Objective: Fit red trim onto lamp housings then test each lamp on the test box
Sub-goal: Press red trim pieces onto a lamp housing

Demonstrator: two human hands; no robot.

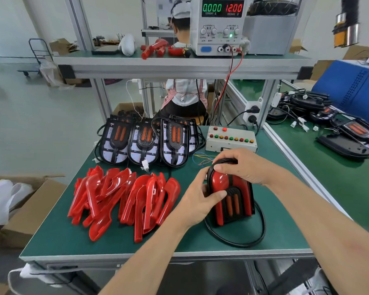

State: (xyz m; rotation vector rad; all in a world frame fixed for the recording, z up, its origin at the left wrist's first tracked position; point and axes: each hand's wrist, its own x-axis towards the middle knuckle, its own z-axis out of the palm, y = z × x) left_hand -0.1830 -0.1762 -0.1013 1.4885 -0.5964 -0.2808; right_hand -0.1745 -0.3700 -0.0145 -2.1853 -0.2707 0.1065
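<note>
Both hands, left hand (197, 195) and right hand (241, 165), grip lamp housing (232, 201) between them.

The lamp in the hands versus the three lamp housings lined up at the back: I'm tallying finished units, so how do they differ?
The lamp in the hands wears red trim over its face; the three lamp housings at the back are bare, showing pale boards. The left hand and right hand grip the former; the latter lie untouched. Both share a black body and two orange bars.

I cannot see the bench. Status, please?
Both hands, left hand and right hand, grip black lamp housing with red trim. Grey test box untouched. Nothing blocking.
</note>
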